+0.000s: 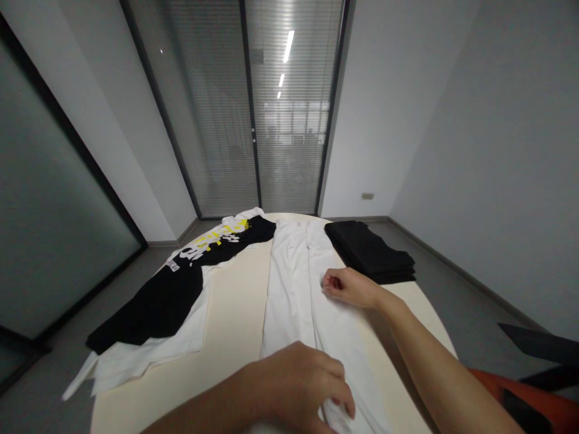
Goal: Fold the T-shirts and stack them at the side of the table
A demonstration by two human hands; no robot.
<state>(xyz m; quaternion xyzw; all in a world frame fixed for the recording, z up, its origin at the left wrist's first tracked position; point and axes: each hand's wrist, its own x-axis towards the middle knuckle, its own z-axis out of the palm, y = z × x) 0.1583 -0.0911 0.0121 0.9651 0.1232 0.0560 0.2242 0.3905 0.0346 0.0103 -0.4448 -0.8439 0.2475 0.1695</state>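
The white trousers (289, 289) lie lengthwise on the worktop (235, 307), waistband (289, 225) at the far end, between the black and white clothing (158, 307) and the dark stack (371, 250). The left hand (312, 380) arches over the near part, fingers bent; the right hand (346, 286) is at one side edge, fingers curled inward. Whether either pinches cloth, one cannot tell. The fabric looks light and limp, likely to crease; the side edges or waistband corners should give the surest hold.

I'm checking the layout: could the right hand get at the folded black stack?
Probably yes: the right hand is close beside the folded black stack, and nothing visible stands between them.
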